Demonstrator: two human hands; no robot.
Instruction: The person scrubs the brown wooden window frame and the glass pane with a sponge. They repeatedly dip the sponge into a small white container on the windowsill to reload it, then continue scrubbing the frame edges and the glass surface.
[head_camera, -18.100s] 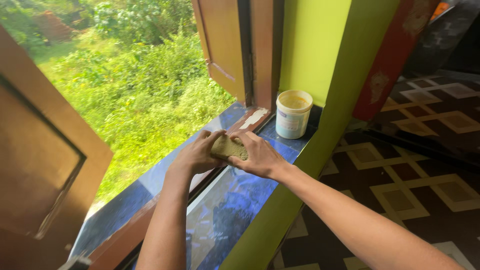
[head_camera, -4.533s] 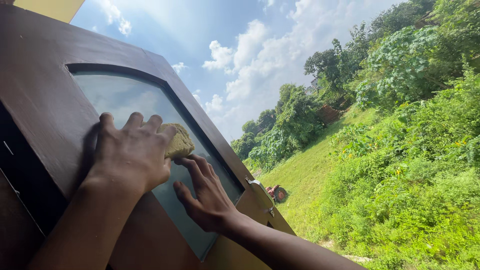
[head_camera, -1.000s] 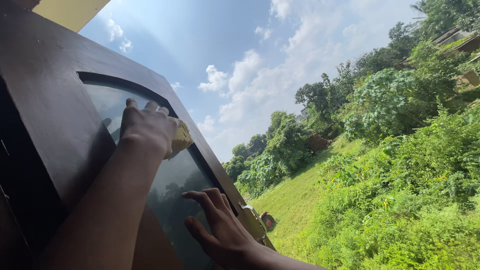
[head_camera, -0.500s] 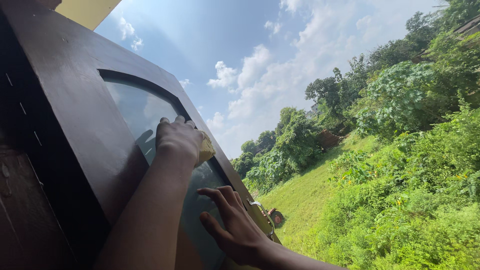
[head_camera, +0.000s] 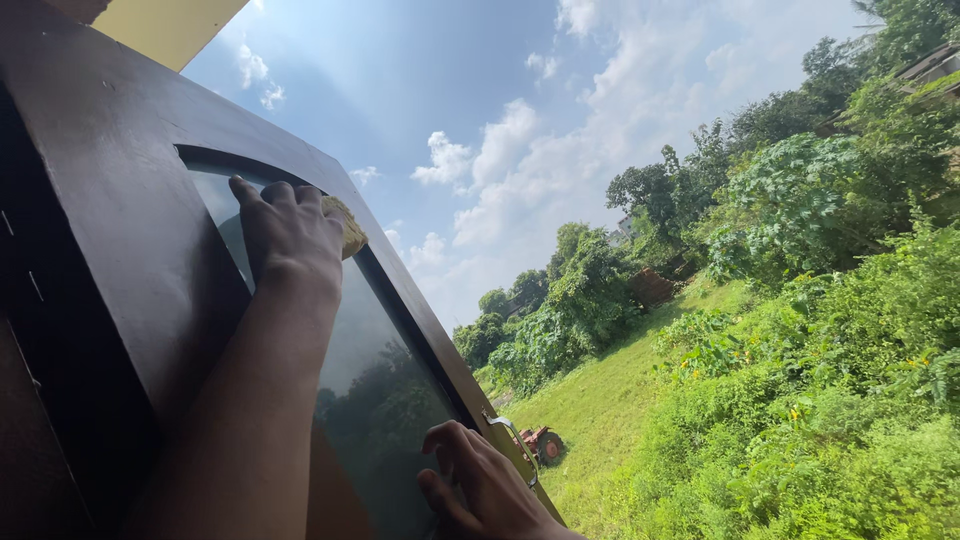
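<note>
Our left hand (head_camera: 290, 235) presses a yellow sponge (head_camera: 349, 228) flat against the glass pane (head_camera: 385, 400) of the dark brown window shutter (head_camera: 120, 200). Our right hand (head_camera: 485, 490) rests on the pane, fingers spread, holding nothing.

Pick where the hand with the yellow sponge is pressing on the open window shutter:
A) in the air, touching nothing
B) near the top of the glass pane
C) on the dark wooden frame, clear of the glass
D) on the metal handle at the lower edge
B: the left hand presses the yellow sponge on the glass pane near its top, while the right hand rests low on the glass.
</note>
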